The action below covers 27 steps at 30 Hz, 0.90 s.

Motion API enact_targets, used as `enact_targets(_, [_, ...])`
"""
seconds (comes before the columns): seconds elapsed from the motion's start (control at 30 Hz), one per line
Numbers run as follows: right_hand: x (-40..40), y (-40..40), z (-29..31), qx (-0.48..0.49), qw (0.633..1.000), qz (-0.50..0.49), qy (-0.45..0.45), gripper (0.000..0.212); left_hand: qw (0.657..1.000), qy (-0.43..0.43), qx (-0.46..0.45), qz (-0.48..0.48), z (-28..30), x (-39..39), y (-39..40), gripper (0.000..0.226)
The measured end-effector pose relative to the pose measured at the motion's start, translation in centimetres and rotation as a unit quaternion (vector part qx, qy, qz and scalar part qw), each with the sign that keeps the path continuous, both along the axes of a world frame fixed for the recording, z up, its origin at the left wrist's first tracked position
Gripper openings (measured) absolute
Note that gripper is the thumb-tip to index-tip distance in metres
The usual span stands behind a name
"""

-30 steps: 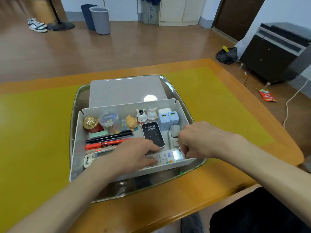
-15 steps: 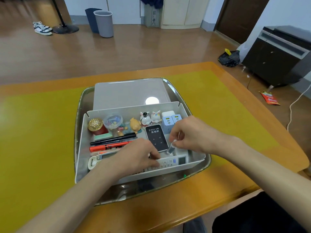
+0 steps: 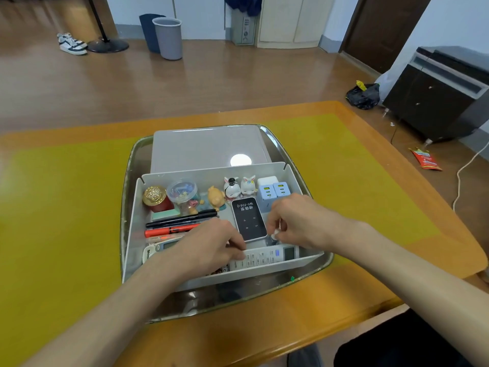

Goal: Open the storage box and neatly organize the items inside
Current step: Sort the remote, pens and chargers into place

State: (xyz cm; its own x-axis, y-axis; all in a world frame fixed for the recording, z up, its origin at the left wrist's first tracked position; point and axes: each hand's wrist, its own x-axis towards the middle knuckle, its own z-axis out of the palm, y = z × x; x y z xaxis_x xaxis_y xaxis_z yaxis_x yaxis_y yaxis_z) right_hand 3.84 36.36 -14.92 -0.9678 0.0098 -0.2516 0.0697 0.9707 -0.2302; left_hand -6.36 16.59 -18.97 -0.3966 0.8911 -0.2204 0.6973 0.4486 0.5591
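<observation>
The storage box [image 3: 211,280] sat open inside a metal tray [image 3: 127,197] on the yellow-topped table [image 3: 66,207], with its grey lid [image 3: 206,147] lying flat just beyond the far wall. Compared with a second back, the right hand [image 3: 299,221] had lifted off the near-right corner by the white remote [image 3: 264,256] and drifted a bit farther in, and it now had a small white-tipped thing [image 3: 275,235] pinched between thumb and fingertips, too tiny and covered for me to say what it was. The left hand [image 3: 209,247] hadn't really budged; it lay palm down, fingers curled loosely over the left end of that remote, more pressing than gripping as far as I could tell. So my read was that the sorting was nearly done and this was the last little piece getting tucked into the gap right of the black Wi-Fi device [image 3: 248,221]. The box itself looked pretty tidy: gold-lidded red jar [image 3: 156,198] far left, clear tub of pins [image 3: 182,192] beside it, an orange figurine [image 3: 215,198], two rabbit figurines [image 3: 239,186], then the blue-white chargers [image 3: 274,192] at far right. Black pens [image 3: 182,218] and a red marker [image 3: 169,231] lay parallel in the middle-left, over a second remote [image 3: 158,249] near the front.
</observation>
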Motion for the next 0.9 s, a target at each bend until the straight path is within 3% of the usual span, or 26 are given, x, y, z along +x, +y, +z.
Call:
enact_targets(0.2, [-0.2,1.1,0.6,0.009,1.0,0.025,-0.001,0.023,0.999,-0.013,-0.033,-0.012,-0.1,-1.3,-0.4,0.011])
enact_targets(0.43, [0.2,2.3,1.0,0.184,0.976,0.107,-0.052,0.057,0.995,-0.079,-0.065,-0.014,0.6,-3.2,-1.0,0.017])
enact_targets(0.57, [0.4,1.8,-0.3,0.246,0.962,0.116,-0.031,0.071,0.993,-0.097,-0.07,-0.016,0.7,-3.1,-0.8,0.018])
enact_targets(0.77, [1.0,2.2,-0.7,0.168,0.98,0.102,-0.037,0.057,0.991,-0.118,-0.065,-0.008,0.6,-3.1,-0.7,0.019])
enact_targets(0.9, [1.0,2.6,0.0,0.124,0.986,0.092,-0.056,0.057,0.995,-0.074,-0.065,-0.005,0.1,-2.6,-0.4,0.015])
